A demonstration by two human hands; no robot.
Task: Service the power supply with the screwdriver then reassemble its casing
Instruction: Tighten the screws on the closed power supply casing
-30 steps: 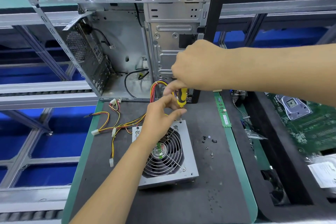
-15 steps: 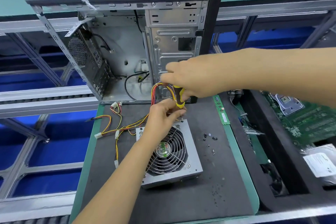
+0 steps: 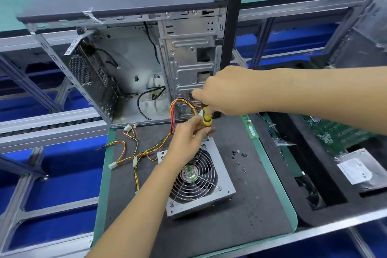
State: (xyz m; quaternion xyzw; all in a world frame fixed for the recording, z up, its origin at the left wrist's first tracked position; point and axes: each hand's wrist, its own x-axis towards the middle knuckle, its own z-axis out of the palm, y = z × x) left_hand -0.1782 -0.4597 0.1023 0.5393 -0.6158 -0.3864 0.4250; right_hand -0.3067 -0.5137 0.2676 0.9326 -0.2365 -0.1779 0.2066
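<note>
A grey power supply [image 3: 225, 182] with a round wire fan grille lies fan-up on the dark mat. Its yellow, red and black cables [image 3: 146, 151] trail left across the mat and back toward the case. My right hand [image 3: 226, 90] grips the top of a yellow-and-black screwdriver [image 3: 206, 116] held upright over the unit's far right corner. My left hand [image 3: 188, 138] pinches the screwdriver's shaft just above the screw there. The tip itself is hidden behind my fingers.
An open PC case [image 3: 134, 58] stands behind the mat. Several loose black screws [image 3: 238, 157] lie right of the power supply. A green RAM stick [image 3: 250, 126] rests on the mat's right edge; a motherboard [image 3: 339, 132] and a hard drive [image 3: 360, 169] sit in the black tray [image 3: 293, 205] at right.
The view has shifted slightly. My right hand has turned on the screwdriver handle; both hands remain at the same corner of the power supply.
</note>
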